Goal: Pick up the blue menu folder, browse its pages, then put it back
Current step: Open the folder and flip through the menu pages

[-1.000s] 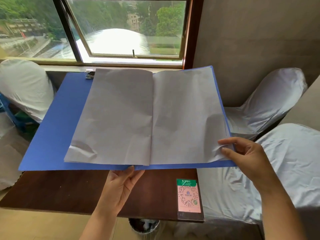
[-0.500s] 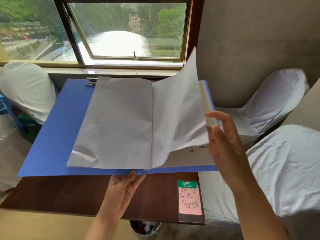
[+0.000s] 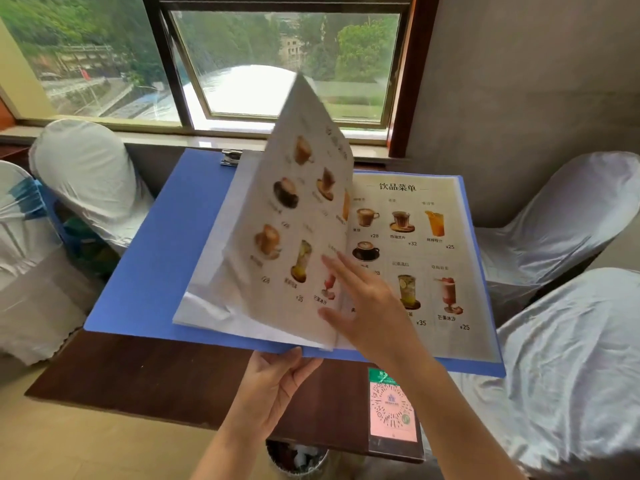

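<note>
The blue menu folder [image 3: 156, 258] lies open above the dark wooden table [image 3: 145, 379], held up off it. My left hand [image 3: 273, 386] grips its near edge at the spine from below. One page [image 3: 298, 216] stands upright mid-turn, printed with drink photos. My right hand [image 3: 363, 299] is flat against that page's lower part, fingers spread, thumb on the near side. The right-hand page [image 3: 426, 244] lies flat and shows a drinks menu with prices. A metal clip [image 3: 230, 157] sits at the folder's far edge.
White-covered chairs stand at the left [image 3: 86, 181], at the right [image 3: 554, 216] and at the near right [image 3: 571, 358]. A pink QR-code card [image 3: 393, 408] lies on the table's near right corner. A bin [image 3: 298, 459] sits under the table. The window [image 3: 277, 64] is straight ahead.
My right hand lifted the blank right page and swung it leftward until it stands upright, uncovering the printed drinks menu beneath. The left hand kept its hold on the folder's near edge.
</note>
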Tool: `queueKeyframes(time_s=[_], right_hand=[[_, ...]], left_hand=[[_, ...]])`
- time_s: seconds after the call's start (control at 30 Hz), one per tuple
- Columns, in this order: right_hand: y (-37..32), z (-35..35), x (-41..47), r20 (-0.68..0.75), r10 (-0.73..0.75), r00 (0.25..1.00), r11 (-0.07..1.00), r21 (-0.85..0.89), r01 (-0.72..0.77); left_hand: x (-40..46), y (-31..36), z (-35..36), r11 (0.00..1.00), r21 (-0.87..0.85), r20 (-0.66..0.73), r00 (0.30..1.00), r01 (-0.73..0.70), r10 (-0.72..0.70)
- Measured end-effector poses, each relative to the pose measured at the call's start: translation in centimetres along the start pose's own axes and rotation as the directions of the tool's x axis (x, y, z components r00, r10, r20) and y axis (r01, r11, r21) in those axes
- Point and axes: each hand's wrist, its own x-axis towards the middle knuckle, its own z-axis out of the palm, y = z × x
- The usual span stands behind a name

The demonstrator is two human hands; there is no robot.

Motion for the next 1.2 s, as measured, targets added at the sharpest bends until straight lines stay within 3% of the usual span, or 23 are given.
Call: queueKeyframes(time_s=[0.3,0.43,0.53,0.6,0.67,0.73,0.8,0.87,0.93,1.0,1.2], right_hand=[[-0.5,2.2,0.5,0.029,-0.084,0.996,0.949,-0.303,0.089],[-0.5,2.7,0.8,0.054,-0.088,0.995,0.951,-0.293,0.1],[-0.6,2.3,0.8,0.081,-0.086,0.993,0.977,-0.189,0.1],[-0.4,1.0,0.7,0.017,-0.06,0.998,0.995,-0.082,0.061],[0.7,-1.0,0.0,-0.146,0.014,0.989,0.997,-0.068,-0.024],[2.5,-3.3,-1.1,-0.317,0.124,0.94,0.976,-0.129,-0.173],[4.4,-5.6,-2.2,-0.374,0.275,0.885,0.925,-0.149,-0.351],[6.2,-7.4,-2.8,-0.258,0.472,0.843,0.864,-0.053,-0.5],[7.4,-8.5,-3.0,-0.045,0.601,0.798,0.786,0.218,-0.579],[8.4,-8.9,-3.4,0.078,0.622,0.779,0.683,0.432,-0.588],[10.1,-8.8,-4.3,0.169,0.556,0.814,0.601,0.594,-0.534]], left_hand=[[-0.2,0.1,0.1,1.0,-0.011,0.057,0.998,-0.008,0.008],[-0.2,0.5,0.1,0.999,0.014,0.087,0.996,-0.029,0.028],[-0.2,0.5,-0.1,1.0,0.0,0.055,0.998,-0.027,0.027],[-0.2,0.7,-0.3,1.0,-0.001,0.018,1.0,-0.022,0.022],[-0.2,0.9,-0.6,1.0,-0.007,-0.002,1.0,-0.018,0.018],[-0.4,1.2,-1.0,0.999,-0.025,-0.01,1.0,-0.024,0.023],[-0.4,1.4,-1.3,0.998,-0.046,-0.019,0.999,-0.031,0.03],[-0.3,1.4,-1.5,0.998,-0.057,-0.031,0.999,-0.039,0.037],[-0.1,1.5,-1.7,0.997,-0.059,-0.033,0.998,-0.049,0.047],[0.1,1.6,-1.8,0.997,-0.062,-0.026,0.998,-0.053,0.051],[0.4,1.9,-2.3,0.998,-0.018,0.003,0.998,-0.063,0.063]])
